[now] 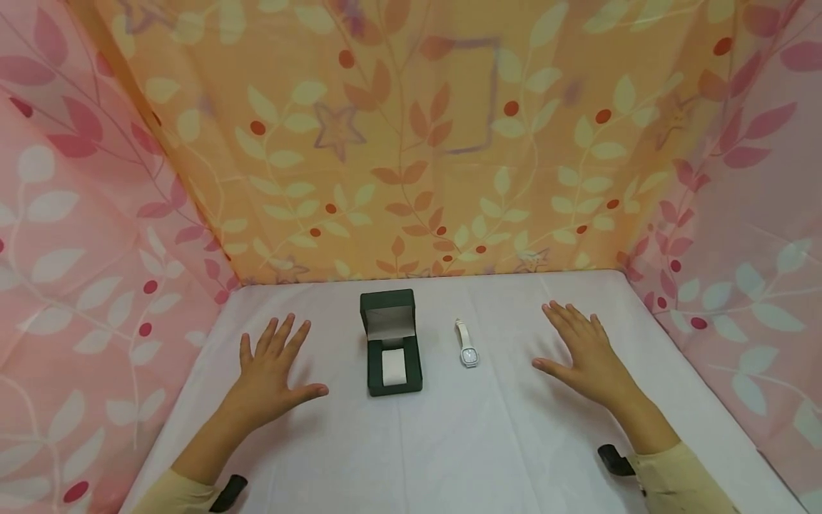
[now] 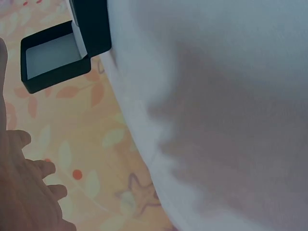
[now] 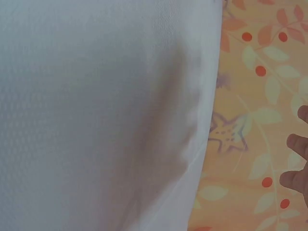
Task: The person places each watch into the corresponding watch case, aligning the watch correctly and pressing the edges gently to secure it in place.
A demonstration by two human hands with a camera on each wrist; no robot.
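Note:
A dark green watch box stands on the white table with its lid raised, a white cushion inside its base. To its right lies a white-strapped wristwatch, dial up, strap stretched away toward the back. My left hand hovers left of the box, fingers spread and holding nothing. On the far side of the watch, my right hand is likewise spread, with nothing in it. The left wrist view catches the box's lid and part of the left hand; only fingertips show in the right wrist view.
White cloth covers the table. A yellow leaf-patterned curtain rises along its back edge, and pink patterned curtains close in both sides. Dark wrist-camera mounts sit by the cuffs of the beige sleeves.

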